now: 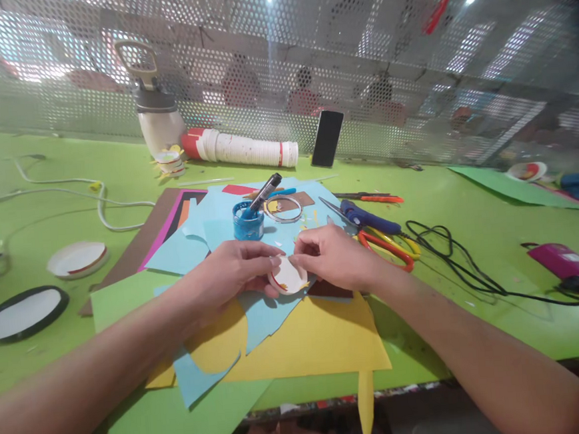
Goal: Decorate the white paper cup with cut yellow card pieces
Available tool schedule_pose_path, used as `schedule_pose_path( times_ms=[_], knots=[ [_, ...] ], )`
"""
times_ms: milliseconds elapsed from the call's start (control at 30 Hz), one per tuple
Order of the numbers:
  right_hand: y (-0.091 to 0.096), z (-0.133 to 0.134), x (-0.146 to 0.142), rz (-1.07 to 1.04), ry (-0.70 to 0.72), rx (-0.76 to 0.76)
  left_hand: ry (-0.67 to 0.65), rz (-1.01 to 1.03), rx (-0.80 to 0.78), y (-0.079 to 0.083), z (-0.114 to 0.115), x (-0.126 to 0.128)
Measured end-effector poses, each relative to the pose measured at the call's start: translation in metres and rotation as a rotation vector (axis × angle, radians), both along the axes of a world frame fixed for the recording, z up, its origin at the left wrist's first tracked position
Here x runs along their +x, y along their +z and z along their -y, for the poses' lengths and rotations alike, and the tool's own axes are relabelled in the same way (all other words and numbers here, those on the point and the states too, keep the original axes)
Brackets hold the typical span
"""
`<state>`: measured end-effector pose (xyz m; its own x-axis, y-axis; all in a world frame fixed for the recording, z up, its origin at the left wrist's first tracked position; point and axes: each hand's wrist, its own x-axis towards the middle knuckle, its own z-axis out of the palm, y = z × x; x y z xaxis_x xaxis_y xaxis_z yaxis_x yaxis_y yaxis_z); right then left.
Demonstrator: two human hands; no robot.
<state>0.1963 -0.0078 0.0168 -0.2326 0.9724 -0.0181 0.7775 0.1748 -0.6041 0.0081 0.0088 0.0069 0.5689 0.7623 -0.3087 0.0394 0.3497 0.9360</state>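
The left hand (pixel 246 266) holds a small white round piece (pixel 288 276) by its left edge, over blue paper (pixel 268 319); probably light and easily dented, it suits a gentle rim hold; the right hand (pixel 328 255) bunches at its upper right, grip unclear.

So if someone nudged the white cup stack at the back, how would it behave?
The white cup stack would probably roll, being round and on its side. It might also pull apart, since its closely spaced rims suggest nested cups.
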Motion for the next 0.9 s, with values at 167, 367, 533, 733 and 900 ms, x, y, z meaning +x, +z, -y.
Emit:
schedule_pose_path(
  times_ms=[167, 367, 533, 733, 900],
  knots=[
    [0.003, 0.0, 0.001, -0.026, -0.002, -0.043, 0.002, -0.003, 0.001, 0.0, -0.001, -0.001],
    [0.017, -0.006, 0.016, -0.201, -0.063, -0.107, 0.017, 0.033, -0.004, -0.005, -0.004, -0.003],
    [0.016, -0.005, 0.014, -0.384, -0.078, -0.206, 0.04, 0.096, 0.014, -0.001, -0.003, -0.004],
    [0.01, -0.004, 0.009, -0.548, -0.059, -0.294, 0.048, 0.178, 0.019, 0.005, -0.002, -0.005],
    [0.013, -0.005, 0.013, -0.549, -0.079, -0.282, 0.137, 0.286, -0.058, -0.001, -0.008, -0.008]
  ],
)
